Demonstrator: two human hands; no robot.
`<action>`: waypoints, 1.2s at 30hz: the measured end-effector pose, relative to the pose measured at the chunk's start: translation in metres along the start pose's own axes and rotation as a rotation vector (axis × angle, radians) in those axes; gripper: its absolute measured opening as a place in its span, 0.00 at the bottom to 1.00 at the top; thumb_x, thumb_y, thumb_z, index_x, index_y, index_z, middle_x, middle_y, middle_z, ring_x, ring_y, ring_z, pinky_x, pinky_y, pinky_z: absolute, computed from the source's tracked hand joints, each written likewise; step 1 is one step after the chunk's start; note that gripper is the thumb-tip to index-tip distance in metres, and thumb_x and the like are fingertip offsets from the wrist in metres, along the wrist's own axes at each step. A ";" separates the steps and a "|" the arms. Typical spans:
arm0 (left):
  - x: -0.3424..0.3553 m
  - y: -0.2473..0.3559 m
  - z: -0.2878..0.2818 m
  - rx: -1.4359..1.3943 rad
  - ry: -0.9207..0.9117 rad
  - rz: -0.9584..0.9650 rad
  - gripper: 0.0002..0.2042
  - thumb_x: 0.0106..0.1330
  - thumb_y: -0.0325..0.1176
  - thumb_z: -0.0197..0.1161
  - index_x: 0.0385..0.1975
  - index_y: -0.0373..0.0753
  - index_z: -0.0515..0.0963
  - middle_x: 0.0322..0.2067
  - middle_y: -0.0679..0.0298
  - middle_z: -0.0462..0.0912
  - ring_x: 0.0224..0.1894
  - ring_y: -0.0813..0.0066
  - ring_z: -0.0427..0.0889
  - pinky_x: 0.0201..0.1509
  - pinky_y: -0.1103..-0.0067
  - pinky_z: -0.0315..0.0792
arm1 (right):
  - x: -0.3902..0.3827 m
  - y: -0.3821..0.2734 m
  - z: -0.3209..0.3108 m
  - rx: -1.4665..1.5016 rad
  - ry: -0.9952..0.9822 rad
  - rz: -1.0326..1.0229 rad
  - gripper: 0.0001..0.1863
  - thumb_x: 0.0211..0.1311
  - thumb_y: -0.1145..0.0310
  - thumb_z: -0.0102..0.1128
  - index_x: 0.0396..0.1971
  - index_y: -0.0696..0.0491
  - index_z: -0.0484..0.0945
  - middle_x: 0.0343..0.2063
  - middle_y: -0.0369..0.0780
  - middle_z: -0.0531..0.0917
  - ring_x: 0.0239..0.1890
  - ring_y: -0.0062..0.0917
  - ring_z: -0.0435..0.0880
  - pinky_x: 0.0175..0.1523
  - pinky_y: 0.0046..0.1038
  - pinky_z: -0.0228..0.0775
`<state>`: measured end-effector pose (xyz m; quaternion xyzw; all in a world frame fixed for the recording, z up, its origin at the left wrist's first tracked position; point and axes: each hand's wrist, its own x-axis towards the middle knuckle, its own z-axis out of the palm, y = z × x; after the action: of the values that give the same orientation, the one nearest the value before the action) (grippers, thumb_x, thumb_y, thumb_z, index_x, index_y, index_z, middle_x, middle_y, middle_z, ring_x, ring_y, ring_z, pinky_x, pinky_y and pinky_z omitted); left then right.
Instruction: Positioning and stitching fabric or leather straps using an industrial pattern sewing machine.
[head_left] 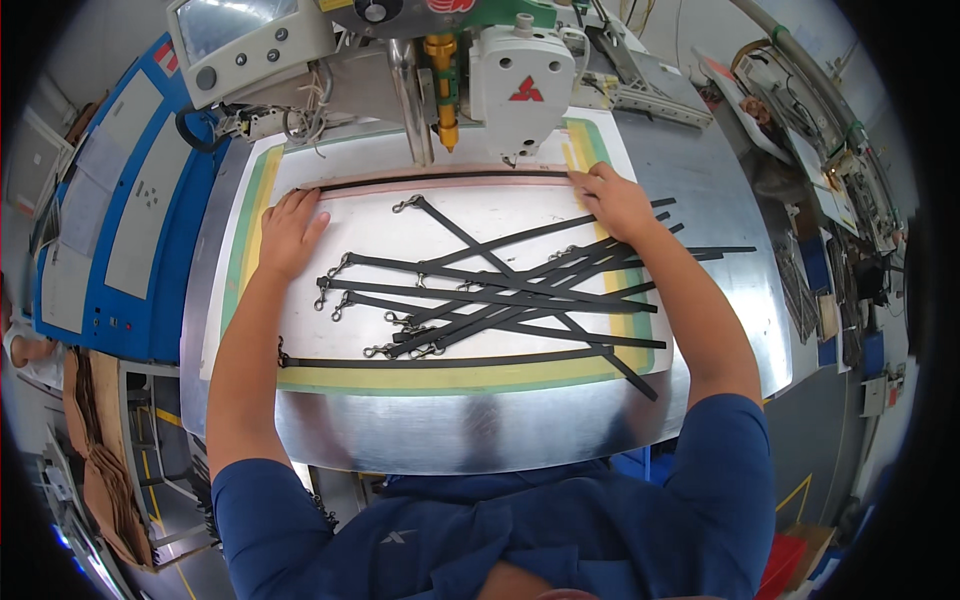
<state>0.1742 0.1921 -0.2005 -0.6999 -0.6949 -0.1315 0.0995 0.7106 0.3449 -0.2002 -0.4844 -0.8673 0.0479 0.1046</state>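
A long black strap (450, 178) lies straight along a narrow pinkish strip on the far side of the white work board (250, 300). At its left end my left hand (290, 232) has its fingers curled down onto the strap, the thumb a little apart; the very end is hidden beneath them. My right hand (612, 203) pinches the right end between thumb and fingers. Nearer to me, several loose black straps (520, 298) with metal snap hooks (340, 305) lie crossed in a pile. One more black strap (450, 362) runs along the near edge of the board.
Above the far strap hang the sewing machine's white head (522, 85) and a brass-coloured pointed part (445, 95). A control screen (240, 30) stands at the back left, near a blue cabinet (120, 200). The metal tabletop (740, 300) surrounds the board.
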 end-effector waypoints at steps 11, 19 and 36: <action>0.000 0.002 0.000 0.013 0.014 0.020 0.29 0.77 0.55 0.54 0.67 0.41 0.77 0.69 0.54 0.76 0.73 0.51 0.70 0.75 0.59 0.58 | 0.032 -0.045 0.017 0.085 0.135 -0.030 0.21 0.68 0.71 0.63 0.60 0.56 0.79 0.54 0.52 0.79 0.53 0.51 0.83 0.59 0.44 0.78; -0.001 0.002 -0.002 -0.013 -0.002 0.000 0.28 0.77 0.55 0.54 0.67 0.41 0.77 0.69 0.56 0.76 0.73 0.54 0.70 0.76 0.60 0.57 | 0.040 -0.054 0.026 0.032 0.071 0.068 0.23 0.67 0.77 0.57 0.61 0.63 0.79 0.53 0.56 0.78 0.55 0.51 0.84 0.60 0.42 0.79; 0.000 0.000 -0.003 0.004 -0.006 -0.012 0.29 0.77 0.56 0.54 0.67 0.41 0.77 0.69 0.58 0.76 0.73 0.57 0.70 0.75 0.61 0.58 | 0.053 -0.034 0.025 0.326 0.098 0.183 0.15 0.65 0.71 0.69 0.49 0.61 0.85 0.47 0.54 0.85 0.52 0.49 0.86 0.59 0.42 0.77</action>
<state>0.1741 0.1908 -0.1975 -0.6960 -0.6995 -0.1288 0.0981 0.6494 0.3725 -0.2113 -0.5396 -0.7942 0.1733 0.2191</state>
